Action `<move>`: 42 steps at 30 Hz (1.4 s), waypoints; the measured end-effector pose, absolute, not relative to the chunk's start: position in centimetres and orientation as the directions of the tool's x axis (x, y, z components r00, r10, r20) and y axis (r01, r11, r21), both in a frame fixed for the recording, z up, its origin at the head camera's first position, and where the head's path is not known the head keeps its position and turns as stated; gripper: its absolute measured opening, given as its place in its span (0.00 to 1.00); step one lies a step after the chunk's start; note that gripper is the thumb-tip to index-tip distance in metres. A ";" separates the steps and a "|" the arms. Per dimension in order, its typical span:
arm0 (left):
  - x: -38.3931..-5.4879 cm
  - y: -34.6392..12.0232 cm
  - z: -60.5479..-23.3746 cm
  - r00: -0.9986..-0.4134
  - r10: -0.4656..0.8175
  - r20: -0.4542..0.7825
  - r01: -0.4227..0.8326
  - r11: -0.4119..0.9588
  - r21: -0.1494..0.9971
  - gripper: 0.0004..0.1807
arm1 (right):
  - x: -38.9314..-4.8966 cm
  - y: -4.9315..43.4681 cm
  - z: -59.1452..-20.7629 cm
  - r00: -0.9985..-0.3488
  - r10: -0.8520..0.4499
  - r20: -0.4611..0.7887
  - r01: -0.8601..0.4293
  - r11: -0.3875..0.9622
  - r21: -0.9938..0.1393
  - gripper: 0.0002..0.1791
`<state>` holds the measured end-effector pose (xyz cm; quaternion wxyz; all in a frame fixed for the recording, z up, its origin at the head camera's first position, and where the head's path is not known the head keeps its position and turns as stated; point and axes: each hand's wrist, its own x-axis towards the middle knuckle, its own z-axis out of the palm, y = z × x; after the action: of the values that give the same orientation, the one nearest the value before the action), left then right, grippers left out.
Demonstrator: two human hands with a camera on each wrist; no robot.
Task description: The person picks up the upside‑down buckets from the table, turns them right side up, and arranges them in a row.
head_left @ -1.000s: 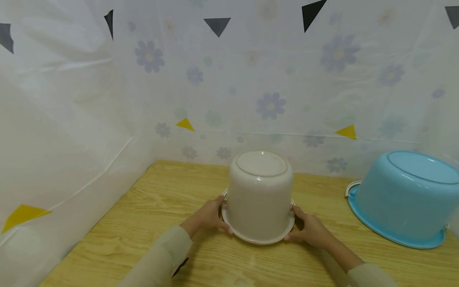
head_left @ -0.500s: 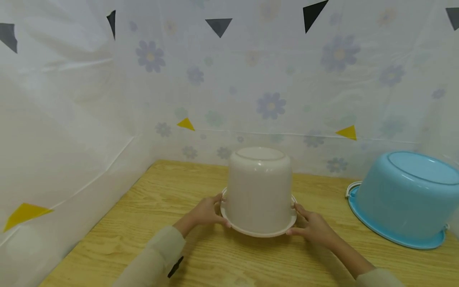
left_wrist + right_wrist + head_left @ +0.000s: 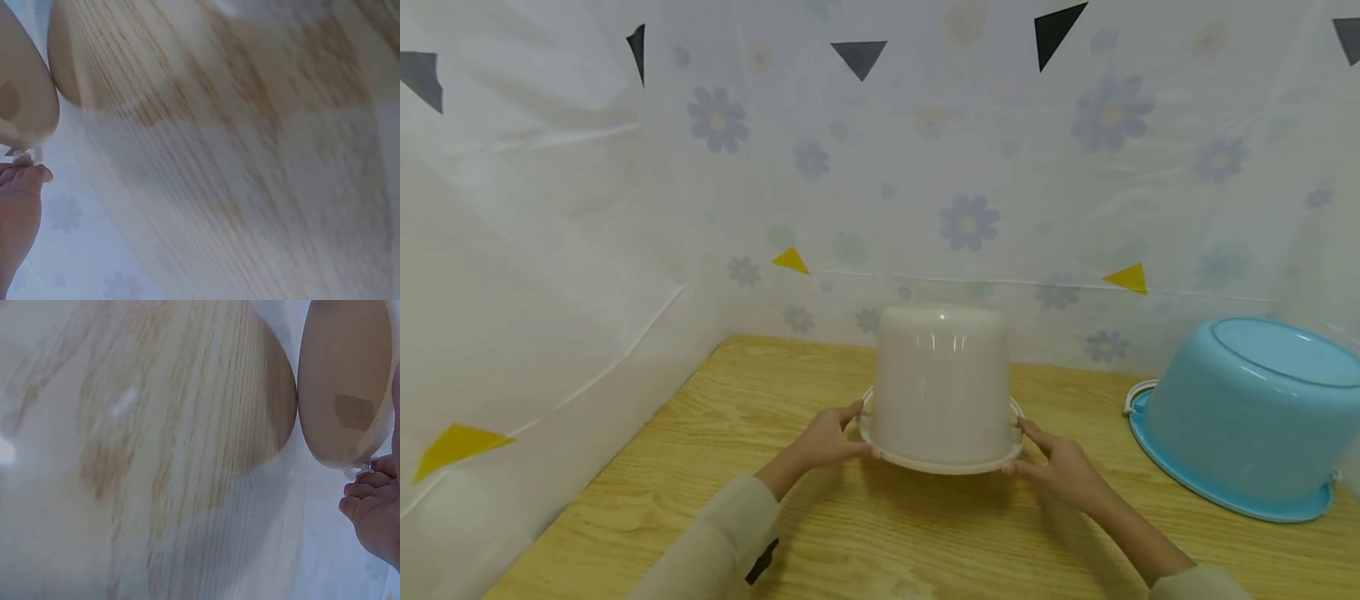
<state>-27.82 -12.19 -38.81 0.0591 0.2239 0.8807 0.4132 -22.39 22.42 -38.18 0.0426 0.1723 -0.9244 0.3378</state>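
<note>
An off-white bucket [image 3: 942, 383] is upside down in the middle of the head view, its near rim raised above the wood-grain table [image 3: 775, 383] and its base leaning toward the back. My left hand [image 3: 823, 440] grips the rim at the left, thumb at the front. On the opposite side my right hand [image 3: 1067, 475] holds the rim in the same way. Both wrist views look up into the hollow bucket [image 3: 344, 356], with the fingers by a small handle joint [image 3: 364, 467] at the rim. Most of the handle is hidden.
A larger blue bucket [image 3: 1255, 425] stands upside down at the right, its white handle [image 3: 1138, 396] lying by its rim. White flowered sheeting [image 3: 910, 167] closes off the back and left. A dark strip [image 3: 762, 561] lies beside the left sleeve.
The near rim of the off-white bucket has risen off the table with both hands, and its base has tipped backward until seen almost edge-on. The blue bucket has stayed put.
</note>
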 end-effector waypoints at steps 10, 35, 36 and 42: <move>-27.3 -12.0 -38.6 -0.903 0.385 0.189 0.377 0.502 0.779 0.61 | -22.0 21.7 -37.6 -0.942 -0.201 0.267 -0.330 0.689 -0.646 0.38; -26.8 -8.7 -39.0 -0.826 0.017 0.564 0.516 0.424 0.744 0.15 | -23.0 19.7 -38.1 -0.751 0.188 0.633 -0.378 0.663 -0.646 0.17; -26.8 -8.7 -38.9 -0.821 0.009 0.571 0.521 0.419 0.743 0.15 | -23.1 19.6 -38.0 -0.743 0.196 0.640 -0.383 0.658 -0.648 0.17; -26.8 -8.4 -38.2 -0.822 -0.008 0.570 0.524 0.381 0.762 0.15 | -23.2 19.4 -37.2 -0.715 0.233 0.659 -0.428 0.599 -0.677 0.17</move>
<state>-26.75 -8.40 -38.22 -0.2500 0.1629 0.7925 0.5319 -23.19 19.37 -37.24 0.3725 0.0599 -0.8129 0.4436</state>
